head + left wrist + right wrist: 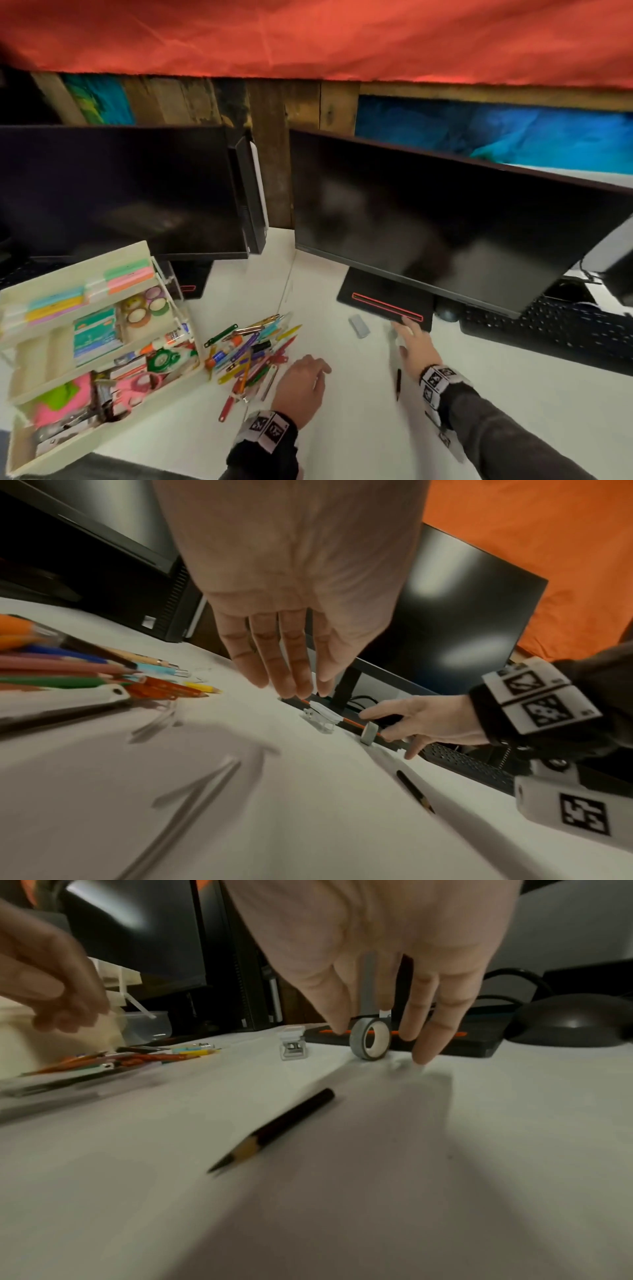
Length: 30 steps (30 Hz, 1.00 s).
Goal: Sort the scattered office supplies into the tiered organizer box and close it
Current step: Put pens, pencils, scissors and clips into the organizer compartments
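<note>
The cream tiered organizer box [68, 448] stands open at the left, its trays holding sticky notes, tape rolls, glue and scissors. A pile of pens and pencils [250, 356] lies right of it. My left hand [301, 380] hovers beside the pile with relaxed fingers [287, 664] and holds nothing. My right hand [411, 342] reaches down at the monitor base, its straight fingers [428, 1042] straddling a grey tape roll [369, 1042] standing on edge. No grip on the roll shows. A black pencil [274, 1129] and a small grey clip-like item [293, 1045] lie nearby.
Two dark monitors stand at the back; the right one's black base [387, 305] with a red line sits just behind the tape roll. A black keyboard [548, 332] and a dark mouse [575, 1020] are at the right. White desk surface spreads in front of me.
</note>
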Tool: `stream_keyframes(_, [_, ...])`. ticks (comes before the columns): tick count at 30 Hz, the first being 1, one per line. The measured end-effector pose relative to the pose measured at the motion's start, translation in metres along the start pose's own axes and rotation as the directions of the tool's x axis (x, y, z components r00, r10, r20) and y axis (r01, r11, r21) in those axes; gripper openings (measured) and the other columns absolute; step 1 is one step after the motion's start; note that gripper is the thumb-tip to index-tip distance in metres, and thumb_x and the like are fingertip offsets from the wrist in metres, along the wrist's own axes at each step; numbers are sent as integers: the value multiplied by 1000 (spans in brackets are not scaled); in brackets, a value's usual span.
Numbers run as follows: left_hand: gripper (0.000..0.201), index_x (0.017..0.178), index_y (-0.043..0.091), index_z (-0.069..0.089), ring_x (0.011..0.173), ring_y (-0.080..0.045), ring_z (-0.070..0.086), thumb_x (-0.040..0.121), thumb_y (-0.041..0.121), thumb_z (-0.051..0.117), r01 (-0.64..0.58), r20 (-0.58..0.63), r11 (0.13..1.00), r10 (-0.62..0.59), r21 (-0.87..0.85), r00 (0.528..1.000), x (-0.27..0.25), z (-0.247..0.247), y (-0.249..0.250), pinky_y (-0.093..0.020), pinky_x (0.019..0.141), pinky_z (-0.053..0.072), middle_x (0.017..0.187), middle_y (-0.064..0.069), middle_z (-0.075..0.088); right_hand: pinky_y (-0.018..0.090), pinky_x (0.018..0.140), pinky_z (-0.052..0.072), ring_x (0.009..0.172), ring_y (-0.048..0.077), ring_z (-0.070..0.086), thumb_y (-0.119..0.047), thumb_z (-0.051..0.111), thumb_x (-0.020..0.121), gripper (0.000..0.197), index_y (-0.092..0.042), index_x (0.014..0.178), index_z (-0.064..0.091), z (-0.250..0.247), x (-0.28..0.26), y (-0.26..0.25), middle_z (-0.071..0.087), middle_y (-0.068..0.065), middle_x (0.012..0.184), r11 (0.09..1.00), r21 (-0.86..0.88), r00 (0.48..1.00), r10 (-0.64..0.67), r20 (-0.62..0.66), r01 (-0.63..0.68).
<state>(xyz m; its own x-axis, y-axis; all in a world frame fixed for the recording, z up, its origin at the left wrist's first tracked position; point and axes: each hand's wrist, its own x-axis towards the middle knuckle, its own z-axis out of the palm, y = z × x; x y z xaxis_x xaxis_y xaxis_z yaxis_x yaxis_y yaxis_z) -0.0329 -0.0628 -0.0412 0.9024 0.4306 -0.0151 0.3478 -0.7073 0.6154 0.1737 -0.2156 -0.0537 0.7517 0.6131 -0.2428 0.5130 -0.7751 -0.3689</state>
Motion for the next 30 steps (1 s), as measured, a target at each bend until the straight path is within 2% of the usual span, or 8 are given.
stream_keyframes(3, [26, 109, 22, 61, 98, -12, 55, 95, 18, 39, 2, 42, 999, -3, 32, 999, 11, 6, 9, -23, 84, 44, 104, 3, 59, 33, 104, 33, 121, 31, 41, -9, 43, 91, 50, -20, 140, 37, -2, 20, -1, 27, 9, 147, 993, -115, 994, -15, 106, 27])
stream_keyframes(5, [27, 110, 23, 60, 98, -12, 55, 95, 19, 38, 9, 65, 997, -13, 71, 998, 19, 9, 12, -25, 84, 45, 106, 2, 58, 34, 94, 40, 100, 29, 51, -10, 46, 89, 24, -9, 113, 53, -1, 25, 2, 47, 16, 117, 990, -139, 997, -22, 76, 33])
stream_keyframes(9, [28, 114, 21, 59, 101, -14, 54, 96, 19, 38, 19, 97, 993, -30, 119, 995, 39, 13, 18, -23, 83, 42, 110, -1, 57, 23, 71, 37, 69, 19, 43, -11, 57, 84, 7, -15, 83, 51, 3, 26, 10, 38, 0, 82, 958, 247, 988, 155, -22, -145])
stream_keyframes(13, [32, 125, 21, 50, 113, -16, 49, 95, 18, 41, 45, 115, 986, -64, 163, 991, 66, 23, 28, -25, 92, 43, 123, -2, 49, 24, 44, 40, 51, 23, 46, -3, 42, 92, 25, -10, 68, 48, -1, 16, 24, 48, 12, 63, 659, 692, 943, 317, 99, -294])
stream_keyframes(16, [49, 139, 21, 32, 122, -20, 40, 92, 24, 47, 65, 126, 975, -93, 211, 988, 91, 38, 40, -30, 98, 44, 137, -4, 33, 20, 41, 30, 35, 19, 41, -7, 46, 89, 33, -8, 56, 47, 0, 0, 30, 48, 12, 45, 534, 740, 903, 355, 241, -408])
stream_keyframes(22, [64, 143, 17, 23, 125, -31, 34, 89, 29, 55, 110, 228, 913, -213, 394, 950, 135, 62, 56, -41, 102, 40, 143, -10, 26, 23, 68, 40, 69, 13, 52, -55, 64, 72, 39, -23, 75, 42, 2, -32, 20, 58, -6, 74, 926, 205, 933, 267, 243, -318])
stream_keyframes(27, [35, 124, 5, 40, 113, -36, 40, 90, 11, 44, 12, 280, 872, -170, 490, 945, 135, 63, 49, -43, 96, 39, 131, -18, 37, 19, 66, 42, 79, 16, 59, -45, 52, 77, 25, -25, 78, 38, 9, -35, -2, 57, -5, 79, 979, 36, 972, 195, 131, -202])
stream_keyframes(30, [35, 125, 10, 43, 114, -32, 43, 92, 20, 45, 130, 195, 940, -198, 315, 961, 119, 46, 40, -41, 97, 41, 129, -12, 39, 16, 56, 37, 66, 13, 52, -43, 54, 76, 27, -25, 68, 36, 14, -31, -11, 53, -6, 69, 983, 34, 973, 171, 157, -179])
